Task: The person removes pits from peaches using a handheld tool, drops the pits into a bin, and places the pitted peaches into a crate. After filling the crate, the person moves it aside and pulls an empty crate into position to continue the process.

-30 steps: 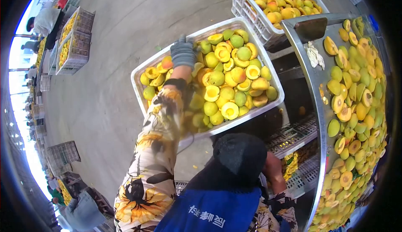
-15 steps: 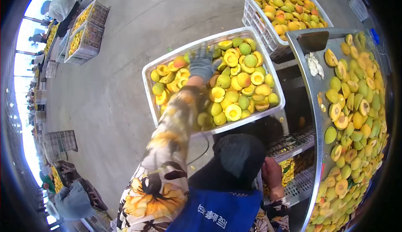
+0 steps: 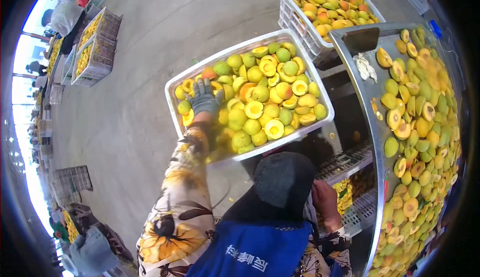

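Observation:
My left hand (image 3: 204, 99), in a grey glove, lies open with spread fingers on the fruit at the left side of a white plastic crate (image 3: 249, 44). The crate is heaped with halved yellow-green stone fruit (image 3: 254, 109), like apricots or peaches. Some halves show a hollow where the pit was. My right hand (image 3: 326, 202), bare, is curled beside my dark-clad knee (image 3: 285, 182). Its fingertips are hidden, and I cannot make out whether they hold anything.
On the right, a metal table (image 3: 372, 152) bears many cut fruit halves and a white cloth (image 3: 365, 68). Another full crate (image 3: 295, 18) stands behind. Below the table are racks (image 3: 345, 167). Stacked crates (image 3: 102, 52) and other people line the far left.
My left hand has moved left and toward me across the crate, and the fruit in the middle is more evenly spread. My right hand stays by the knee. The view has shifted slightly.

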Demonstrator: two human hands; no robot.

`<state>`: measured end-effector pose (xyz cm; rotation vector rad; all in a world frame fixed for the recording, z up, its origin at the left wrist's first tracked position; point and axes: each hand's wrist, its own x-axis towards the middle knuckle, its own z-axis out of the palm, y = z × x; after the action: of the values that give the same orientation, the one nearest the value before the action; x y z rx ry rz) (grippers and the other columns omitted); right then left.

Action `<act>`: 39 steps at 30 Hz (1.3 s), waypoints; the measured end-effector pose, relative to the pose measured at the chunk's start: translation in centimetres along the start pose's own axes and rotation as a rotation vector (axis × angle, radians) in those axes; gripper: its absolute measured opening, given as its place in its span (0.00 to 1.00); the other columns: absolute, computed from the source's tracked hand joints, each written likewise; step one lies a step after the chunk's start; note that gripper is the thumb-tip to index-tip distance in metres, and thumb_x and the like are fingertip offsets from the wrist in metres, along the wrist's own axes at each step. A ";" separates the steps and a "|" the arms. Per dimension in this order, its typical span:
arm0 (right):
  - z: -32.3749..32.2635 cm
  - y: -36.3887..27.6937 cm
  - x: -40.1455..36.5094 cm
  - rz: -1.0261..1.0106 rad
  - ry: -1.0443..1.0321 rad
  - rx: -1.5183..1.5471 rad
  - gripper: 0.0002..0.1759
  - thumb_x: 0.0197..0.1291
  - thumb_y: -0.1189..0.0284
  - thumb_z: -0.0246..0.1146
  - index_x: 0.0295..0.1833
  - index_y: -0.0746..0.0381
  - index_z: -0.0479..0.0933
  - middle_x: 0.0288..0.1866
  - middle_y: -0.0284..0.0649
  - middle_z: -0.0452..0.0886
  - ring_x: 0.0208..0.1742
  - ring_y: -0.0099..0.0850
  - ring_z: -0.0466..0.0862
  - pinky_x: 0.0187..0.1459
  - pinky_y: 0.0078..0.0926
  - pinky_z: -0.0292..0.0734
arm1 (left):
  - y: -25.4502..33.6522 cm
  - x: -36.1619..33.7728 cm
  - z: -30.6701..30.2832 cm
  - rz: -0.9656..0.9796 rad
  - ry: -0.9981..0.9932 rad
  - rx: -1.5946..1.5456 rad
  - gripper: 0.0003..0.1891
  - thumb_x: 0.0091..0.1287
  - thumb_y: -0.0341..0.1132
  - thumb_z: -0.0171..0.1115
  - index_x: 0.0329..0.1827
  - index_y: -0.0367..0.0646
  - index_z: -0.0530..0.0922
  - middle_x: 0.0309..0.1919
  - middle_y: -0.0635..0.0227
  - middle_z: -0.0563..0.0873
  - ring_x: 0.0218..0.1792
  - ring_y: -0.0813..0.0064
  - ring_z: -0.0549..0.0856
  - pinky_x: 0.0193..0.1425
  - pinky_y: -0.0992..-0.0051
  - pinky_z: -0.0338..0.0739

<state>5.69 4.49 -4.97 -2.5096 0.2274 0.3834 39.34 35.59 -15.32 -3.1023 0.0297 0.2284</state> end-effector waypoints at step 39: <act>-2.0 1.4 -7.7 0.163 0.252 -0.130 0.18 0.53 0.76 0.56 0.51 0.63 0.68 0.38 0.47 0.77 0.36 0.44 0.79 0.38 0.35 0.74 | 25.8 -2.6 -7.4 0.760 0.413 -0.471 0.35 0.59 0.57 0.49 0.67 0.52 0.56 0.67 0.54 0.54 0.68 0.53 0.51 0.69 0.52 0.36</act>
<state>-1.52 2.79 -1.66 -2.6743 0.5235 0.1483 37.34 9.59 -8.37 -3.3382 1.3404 -0.4677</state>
